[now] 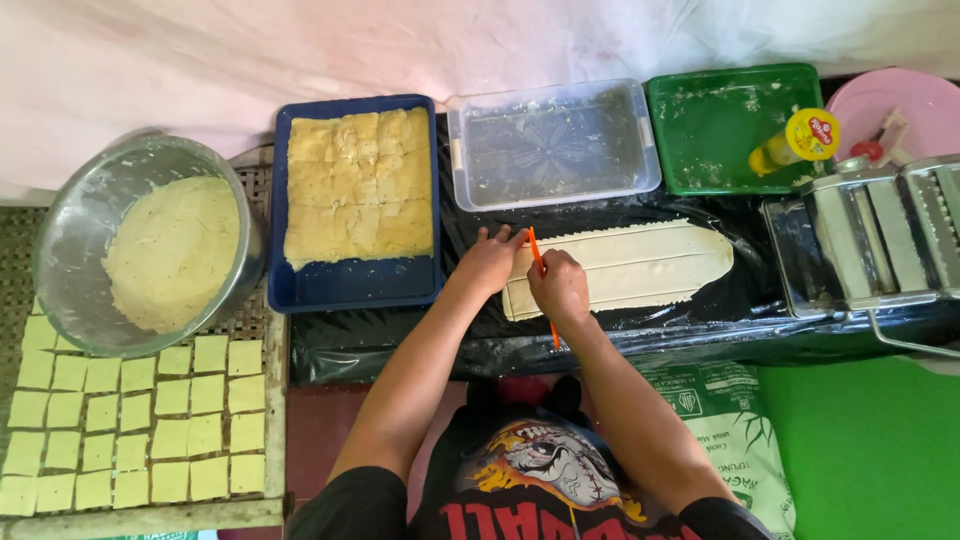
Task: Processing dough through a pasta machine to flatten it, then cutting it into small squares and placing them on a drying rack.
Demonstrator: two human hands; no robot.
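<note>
A long flat sheet of pale dough (640, 265), scored into lengthwise strips, lies on a black plastic-covered surface (400, 340). My left hand (488, 260) presses flat on the sheet's left end, fingers spread. My right hand (560, 285) grips a thin orange stick-like tool (541, 275) held upright across the dough's left end, just beside the left hand.
A blue tray (350, 285) holds stacked dough squares. A steel bowl (70, 260) holds a dough mass; several cut squares lie on a woven rack (250, 320). Behind are a clear plastic tub (552, 145), a green tray (720, 120), a yellow-capped bottle (800, 140) and a pasta roller (870, 235).
</note>
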